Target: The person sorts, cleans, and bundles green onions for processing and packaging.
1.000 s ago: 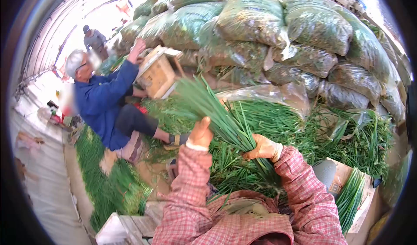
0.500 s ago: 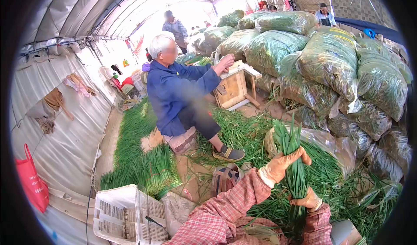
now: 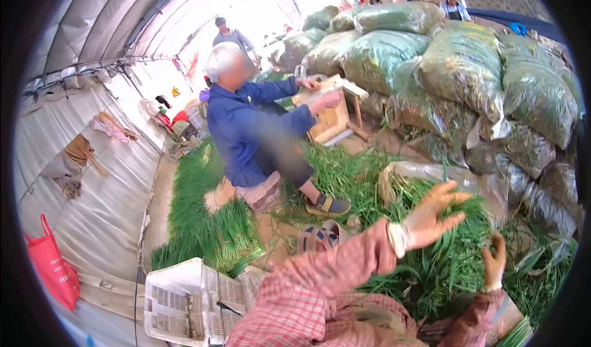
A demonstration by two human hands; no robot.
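Observation:
My left hand, in a tan glove, is over the heap of long green leaves, which look like garlic chives. A bunch of green leaves lies between its thumb and fingers, blurred by motion; its lower part merges with the heap. To the right and lower, my right hand, also gloved, has its fingers apart and holds nothing I can see. More chives show at the bottom right, below my right sleeve.
A person in a blue jacket sits ahead beside a wooden stool. Chive bundles lie on the ground at left, behind a white plastic crate. Stuffed plastic sacks are piled at right. A red bag hangs at far left.
Both hands gripped an upright bunch of chives before. Now the hands are apart, moved to the right, and the right hand has let go. The seated person's hands have moved lower.

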